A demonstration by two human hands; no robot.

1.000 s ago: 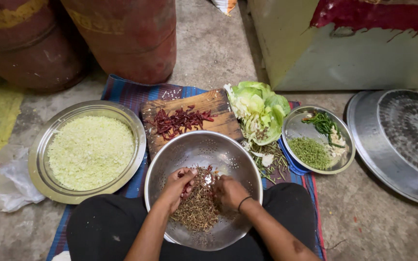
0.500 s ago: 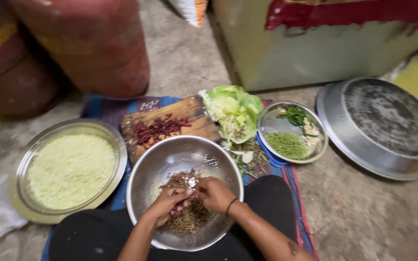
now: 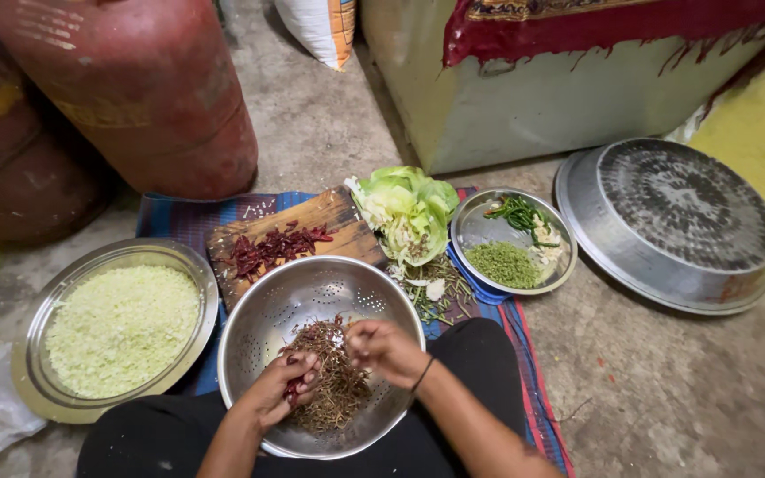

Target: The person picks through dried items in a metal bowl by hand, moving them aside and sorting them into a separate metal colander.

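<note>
**Q:** Hands first, what are they up to?

**A:** Both are down inside the perforated steel colander [image 3: 312,301], which sits at the near edge of the blue striped mat [image 3: 174,221], right in front of the person's knees. Left hand [image 3: 278,388] has its fingers curled narrow, pinching a red chilli [image 3: 295,386] out of the pile of dried stems [image 3: 334,376]. Right hand [image 3: 384,348] is bunched up too, fingertips pressed together on a bit of that brown stuff, can't tell exactly which piece.

**Q:** And around the colander?

**A:** Wooden cutting board [image 3: 329,217] just behind it, touching the rim, with more dried red chillies [image 3: 272,246] heaped on it. Cabbage leaves [image 3: 409,208] sit at the board's right end. Off the mat's left edge is a steel plate of shredded cabbage [image 3: 121,326]. At the right edge, a smaller steel plate [image 3: 480,226] holds chopped greens [image 3: 505,263] and green chillies [image 3: 520,212]. Further right, on the concrete floor, an upturned steel basin [image 3: 675,221]. Two red gas cylinders [image 3: 135,88] stand behind the mat's far left corner.
</note>
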